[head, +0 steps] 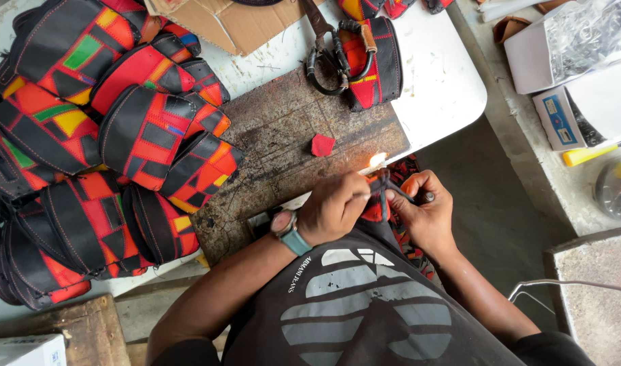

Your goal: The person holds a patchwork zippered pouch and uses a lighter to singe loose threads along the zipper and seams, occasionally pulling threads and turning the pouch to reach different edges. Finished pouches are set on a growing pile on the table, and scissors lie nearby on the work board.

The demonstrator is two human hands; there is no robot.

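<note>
White and scuffed, the tabletop (439,81) carries a dark, worn wooden board (283,135) at its near edge, above a grey concrete floor (493,196). Just off that edge, over the person's lap, sits a small red-and-black stitched leather piece (377,203), pinched between both hands. The left hand (334,207), with a teal-strapped wristwatch (286,230) on its wrist, has its grip closed on the piece's left side; the right hand (425,207) has its grip closed on the piece's right side. A small flame (377,160) burns just above the piece. On the board lies a small red leather scrap (322,145). Farther up the tabletop, black-handled pliers (324,47) rest against another red-and-black leather pouch (378,61), beside a sheet of brown cardboard (229,24). A heap of black, red, yellow and green patchwork leather bags (100,149) fills the left side. To the right, a grey ledge (527,156) holds small white boxes (561,115) and a yellow-handled tool (585,155).
</note>
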